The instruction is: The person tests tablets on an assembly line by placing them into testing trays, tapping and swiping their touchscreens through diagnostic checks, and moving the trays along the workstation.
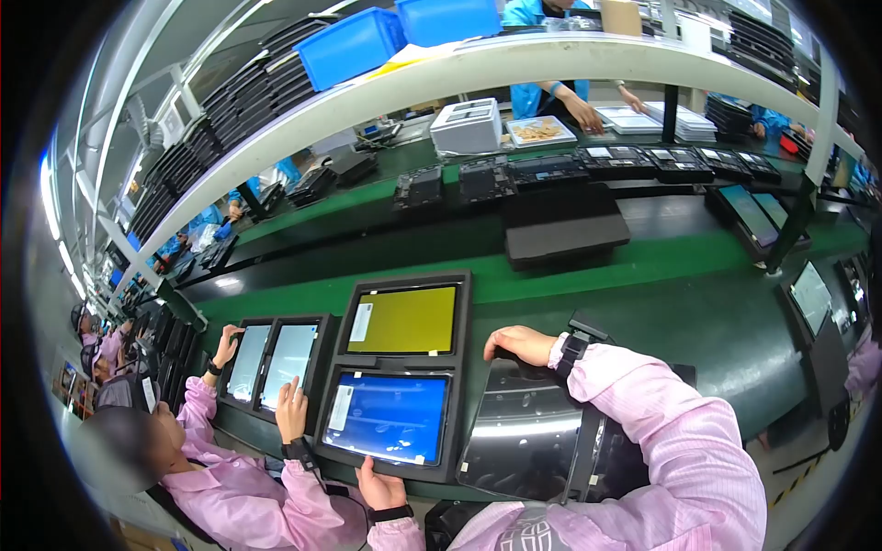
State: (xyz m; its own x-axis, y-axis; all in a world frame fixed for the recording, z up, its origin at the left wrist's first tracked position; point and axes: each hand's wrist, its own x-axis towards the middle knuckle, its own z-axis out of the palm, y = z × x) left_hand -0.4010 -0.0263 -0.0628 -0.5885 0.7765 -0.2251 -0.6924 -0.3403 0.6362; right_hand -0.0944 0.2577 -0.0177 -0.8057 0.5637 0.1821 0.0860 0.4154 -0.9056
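Observation:
At the near edge of a black tray [464,317] is my left hand [378,487], its bent fingers gripping the rim. Two lit tablets lie in that tray, one with a yellow-green screen [404,320] and one with a blue screen [390,418]. To the right, my right hand [521,345] curls over the far left corner of a second tray with dark, glossy tablets; its fingertips are partly hidden. One dark tablet [524,427] reflects the ceiling lights. A second dark tablet [617,464] is partly covered by my right sleeve.
A co-worker at left has both hands on a tray with two pale-screened tablets [246,363]. Beyond the green bench lie a dark closed box [565,225] and a row of opened devices [487,179]. Overhead runs a shelf [386,92] with blue bins [349,48].

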